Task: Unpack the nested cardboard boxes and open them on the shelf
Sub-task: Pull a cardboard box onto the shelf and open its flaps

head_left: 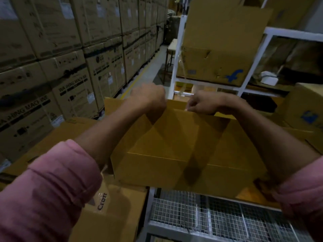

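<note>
A plain yellow-brown cardboard box (174,154) lies in front of me, partly on the wire-mesh shelf (201,212) and partly on a printed carton to its left. Both my arms reach over it. My left hand (150,96) is curled over the box's far top edge at the left. My right hand (201,103) is curled over the same far edge a little to the right, its fingertips pinching the cardboard. The inside of the box is hidden from me.
A printed carton (108,206) sits under my left forearm. A white rack (176,67) holds a large box with a blue logo (218,67). Stacked washing-machine cartons (70,75) wall the left side, with an aisle (150,67) between. Another box (305,109) stands at right.
</note>
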`<state>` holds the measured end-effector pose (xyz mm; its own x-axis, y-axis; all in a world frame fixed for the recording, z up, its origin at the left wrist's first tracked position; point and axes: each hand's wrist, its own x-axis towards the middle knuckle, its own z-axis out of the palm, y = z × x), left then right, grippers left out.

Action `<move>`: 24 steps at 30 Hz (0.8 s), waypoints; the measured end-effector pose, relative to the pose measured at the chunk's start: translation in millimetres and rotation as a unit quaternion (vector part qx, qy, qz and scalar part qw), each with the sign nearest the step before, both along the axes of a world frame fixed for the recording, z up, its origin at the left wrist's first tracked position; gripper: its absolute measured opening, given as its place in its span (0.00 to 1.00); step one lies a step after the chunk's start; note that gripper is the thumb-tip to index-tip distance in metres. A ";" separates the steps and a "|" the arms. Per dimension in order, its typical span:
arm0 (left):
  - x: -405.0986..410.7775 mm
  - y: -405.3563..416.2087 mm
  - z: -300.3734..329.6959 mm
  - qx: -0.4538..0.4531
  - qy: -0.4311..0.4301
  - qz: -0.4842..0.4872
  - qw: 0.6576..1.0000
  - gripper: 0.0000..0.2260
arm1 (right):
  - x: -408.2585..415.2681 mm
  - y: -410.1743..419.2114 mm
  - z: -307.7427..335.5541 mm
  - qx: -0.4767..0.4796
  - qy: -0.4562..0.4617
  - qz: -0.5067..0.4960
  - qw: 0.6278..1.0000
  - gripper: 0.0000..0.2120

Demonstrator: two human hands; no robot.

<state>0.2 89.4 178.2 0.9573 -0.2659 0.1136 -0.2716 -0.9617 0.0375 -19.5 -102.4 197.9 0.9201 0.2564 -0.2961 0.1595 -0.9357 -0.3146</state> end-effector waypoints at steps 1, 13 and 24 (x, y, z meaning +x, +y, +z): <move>-7.9 -0.2 4.9 0.006 0.067 -0.015 0.998 0.11 | -7.9 -2.0 -2.4 0.019 0.036 -0.003 0.999 0.11; -65.7 5.0 -104.2 0.055 0.289 -0.048 0.954 0.23 | -65.1 1.8 -126.7 0.019 0.031 0.022 0.999 0.22; -69.0 21.3 -192.5 0.050 0.133 -0.086 0.986 0.18 | -90.0 -23.3 -215.7 -0.034 -0.062 -0.021 0.997 0.26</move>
